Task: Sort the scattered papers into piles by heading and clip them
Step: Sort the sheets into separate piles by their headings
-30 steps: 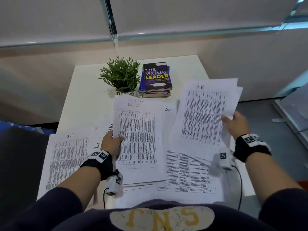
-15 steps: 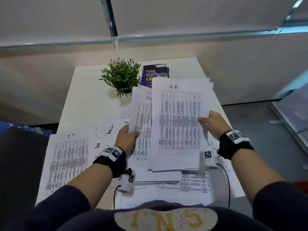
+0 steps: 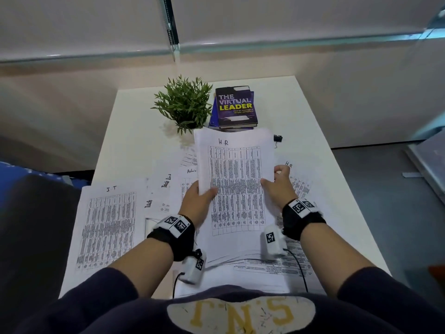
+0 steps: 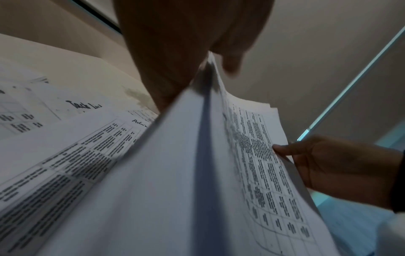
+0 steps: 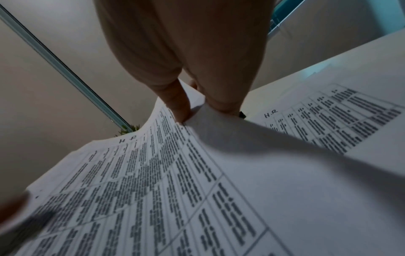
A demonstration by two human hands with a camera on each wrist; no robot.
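**HR stack held lengthwise, clip off its top right corner**

The desk (image 3: 134, 131) fills the middle of the head view, strewn with loose sheets: an IT page (image 3: 108, 227) at lower left, Task List and Admin pages (image 3: 166, 186) beside it, another HR sheet (image 3: 301, 184) at right. Above these, the HR stack (image 3: 236, 189) is lifted at centre frame, its long axis running from the bottom of the frame toward the top, heading uppermost. The left hand (image 3: 197, 203) grips its left edge, thumb on top; the right hand (image 3: 279, 186) pinches its right edge, fingers (image 5: 179, 107) curled round the paper. The binder clip (image 3: 277, 138) lies on the desk just beyond the stack's top right corner. The right hand is nearer to it, so that hand likely reaches up-frame while the left keeps the stack.
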